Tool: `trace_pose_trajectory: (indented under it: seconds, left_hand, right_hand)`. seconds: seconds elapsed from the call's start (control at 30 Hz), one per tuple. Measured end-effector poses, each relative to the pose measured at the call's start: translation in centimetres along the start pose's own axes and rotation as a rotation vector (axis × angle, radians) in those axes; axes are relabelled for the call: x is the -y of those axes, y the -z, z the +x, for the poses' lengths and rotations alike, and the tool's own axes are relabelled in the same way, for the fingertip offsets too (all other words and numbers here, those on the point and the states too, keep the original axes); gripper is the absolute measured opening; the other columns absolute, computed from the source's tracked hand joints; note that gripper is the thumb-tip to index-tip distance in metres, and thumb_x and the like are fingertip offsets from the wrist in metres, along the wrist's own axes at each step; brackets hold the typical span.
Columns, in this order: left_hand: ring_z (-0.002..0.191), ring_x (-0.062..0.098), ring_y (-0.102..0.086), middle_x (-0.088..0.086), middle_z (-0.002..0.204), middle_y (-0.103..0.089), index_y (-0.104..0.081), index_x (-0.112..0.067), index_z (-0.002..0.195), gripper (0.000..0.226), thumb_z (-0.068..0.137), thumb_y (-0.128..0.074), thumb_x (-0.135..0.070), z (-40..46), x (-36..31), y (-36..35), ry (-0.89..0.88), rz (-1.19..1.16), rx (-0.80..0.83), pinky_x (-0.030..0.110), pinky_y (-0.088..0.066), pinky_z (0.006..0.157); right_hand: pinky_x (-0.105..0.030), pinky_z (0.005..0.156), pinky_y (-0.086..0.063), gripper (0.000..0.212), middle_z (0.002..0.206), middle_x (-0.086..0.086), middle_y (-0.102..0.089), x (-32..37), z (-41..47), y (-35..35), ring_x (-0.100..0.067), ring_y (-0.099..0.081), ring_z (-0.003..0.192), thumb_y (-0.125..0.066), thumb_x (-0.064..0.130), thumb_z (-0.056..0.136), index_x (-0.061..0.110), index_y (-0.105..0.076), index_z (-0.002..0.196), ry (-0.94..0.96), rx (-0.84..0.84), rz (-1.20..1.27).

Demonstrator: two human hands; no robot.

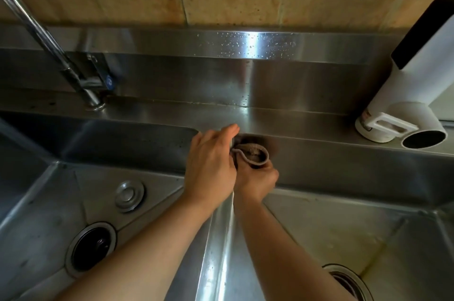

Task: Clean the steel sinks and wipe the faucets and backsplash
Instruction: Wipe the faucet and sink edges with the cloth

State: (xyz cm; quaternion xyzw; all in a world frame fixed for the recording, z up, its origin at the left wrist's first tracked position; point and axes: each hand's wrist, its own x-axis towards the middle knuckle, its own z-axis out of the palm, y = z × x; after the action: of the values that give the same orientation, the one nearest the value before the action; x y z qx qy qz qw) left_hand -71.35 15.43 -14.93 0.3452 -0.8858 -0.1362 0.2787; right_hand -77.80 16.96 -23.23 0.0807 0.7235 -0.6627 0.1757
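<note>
Cloth (pixel 253 154): small brownish-grey rag, bunched into a loop or roll, held over the steel divider (pixel 221 239) between the two sinks, close to the back ledge (pixel 307 126). From frame centre it sits at about 1 o'clock, near.

Right hand (pixel 258 181): grip closed round the lower part of the cloth from below, fingers curled.

Left hand (pixel 211 163): over the cloth's left side. Fingers reach toward the ledge at 12 o'clock; the fingertips are hidden behind the fold, so whether this grip pinches the cloth or only rests against it, I cannot tell.

Handling, as a judgement: cloth looks soft, light and limp, probably damp given the droplets on the backsplash (pixel 245 45). It will fold and slump, not hold shape. No breakage risk. Best taken in a bunched fistful at the middle so no loose tail drags; wet steel under it will be slick, so pressure must come from the palm.

Orientation: the roll's long axis runs roughly 9 to 3 o'clock, parallel to the ledge; the rounded loop end points to 3 o'clock, the thin tail end toward 9, under the left hand.

Nearby: chrome faucet (pixel 49 47) at 10 o'clock, white faucet unit (pixel 405 94) at 3 o'clock, left sink (pixel 61 190) with drain (pixel 91 249) at 8 o'clock, right sink (pixel 344 227) at 5 o'clock.
</note>
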Motion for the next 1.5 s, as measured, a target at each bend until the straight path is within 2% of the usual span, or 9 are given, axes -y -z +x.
trace_pose_trajectory:
  seconds: [0.2,0.33,0.5,0.7,0.87,1.03,1.3,1.4,1.5]
  left_hand:
    - [0.093,0.02,-0.049,0.012,0.095,-0.067,-0.063,-0.009,0.117,0.065,0.069,-0.021,-0.018,0.2,0.6,-0.4,-0.001,-0.008,0.012,0.028,-0.03,0.084]
    - [0.086,0.015,-0.04,0.011,0.086,-0.068,-0.065,-0.006,0.11,0.055,0.066,-0.034,0.0,0.0,0.6,-0.6,-0.031,0.016,-0.013,0.029,-0.03,0.079]
    - [0.087,0.014,-0.04,0.009,0.085,-0.068,-0.064,-0.007,0.112,0.057,0.062,-0.041,0.006,-0.1,0.8,-0.6,-0.04,0.04,-0.007,0.028,-0.029,0.08]
    - [0.095,0.028,-0.058,0.008,0.097,-0.069,-0.06,-0.008,0.12,0.058,0.068,-0.039,0.004,-0.1,0.9,-0.4,-0.038,0.086,0.038,0.031,-0.035,0.089]
    - [0.104,0.032,-0.055,0.013,0.109,-0.064,-0.056,-0.009,0.128,0.054,0.076,-0.045,0.001,-0.1,0.3,0.2,-0.009,0.092,0.071,0.035,-0.037,0.096]
    - [0.088,0.031,-0.061,0.01,0.096,-0.069,-0.062,-0.006,0.118,0.059,0.063,-0.041,0.004,-0.3,0.2,-0.1,-0.047,0.127,0.058,0.034,-0.04,0.087]
    - [0.084,0.029,-0.058,0.009,0.087,-0.067,-0.064,-0.006,0.115,0.057,0.063,-0.044,0.005,0.1,-0.1,-0.1,-0.048,0.119,0.034,0.038,-0.047,0.081]
    - [0.083,0.03,-0.06,0.009,0.085,-0.066,-0.064,-0.006,0.116,0.057,0.064,-0.044,0.004,0.0,0.1,-0.1,-0.057,0.135,0.046,0.038,-0.047,0.082]
    - [0.085,0.03,-0.06,0.01,0.087,-0.066,-0.062,-0.007,0.12,0.057,0.067,-0.043,0.002,0.0,0.2,-0.2,-0.057,0.151,0.053,0.037,-0.046,0.084]
  right_hand:
    - [0.002,0.053,-0.037,0.026,0.073,0.0,-0.066,-2.3,0.4,0.2,0.008,-0.054,0.058,-0.085,0.002,0.062,0.008,-0.071,0.083,0.009,-0.003,0.019]
    - [-0.005,0.058,-0.045,0.029,0.082,-0.008,-0.072,-4.1,0.8,0.3,-0.015,-0.068,0.076,-0.085,0.008,0.063,0.005,-0.074,0.09,-0.01,-0.022,-0.047]
    - [-0.021,0.072,-0.044,0.04,0.095,-0.018,-0.071,-5.5,1.6,0.1,-0.028,-0.066,0.091,-0.086,0.016,0.065,-0.001,-0.071,0.098,-0.088,-0.053,-0.187]
    - [-0.043,0.087,-0.052,0.043,0.103,-0.023,-0.068,-5.1,2.2,0.5,-0.036,-0.064,0.098,-0.085,0.015,0.067,-0.004,-0.068,0.102,-0.198,-0.007,-0.239]
    - [-0.038,0.089,-0.052,0.034,0.102,-0.016,-0.07,-2.6,2.3,1.4,-0.028,-0.065,0.097,-0.08,0.01,0.072,0.0,-0.069,0.103,-0.161,0.006,-0.09]
    - [-0.039,0.089,-0.051,0.032,0.102,-0.02,-0.07,-1.1,4.4,5.1,-0.032,-0.066,0.099,-0.077,0.009,0.074,0.0,-0.07,0.103,-0.085,-0.084,-0.179]
    - [-0.035,0.101,-0.041,0.044,0.132,-0.022,-0.051,-0.8,10.1,11.4,-0.037,-0.053,0.117,-0.062,0.004,0.086,0.0,-0.051,0.128,-0.131,-0.34,-0.236]
    - [-0.037,0.101,-0.042,0.044,0.127,-0.023,-0.055,-2.0,7.9,8.3,-0.035,-0.056,0.115,-0.06,-0.001,0.08,-0.002,-0.054,0.123,-0.129,-0.306,-0.219]
    - [-0.043,0.095,-0.049,0.038,0.109,-0.02,-0.067,-4.8,5.5,4.4,-0.034,-0.063,0.107,-0.067,0.004,0.07,0.003,-0.065,0.109,-0.133,-0.115,-0.231]
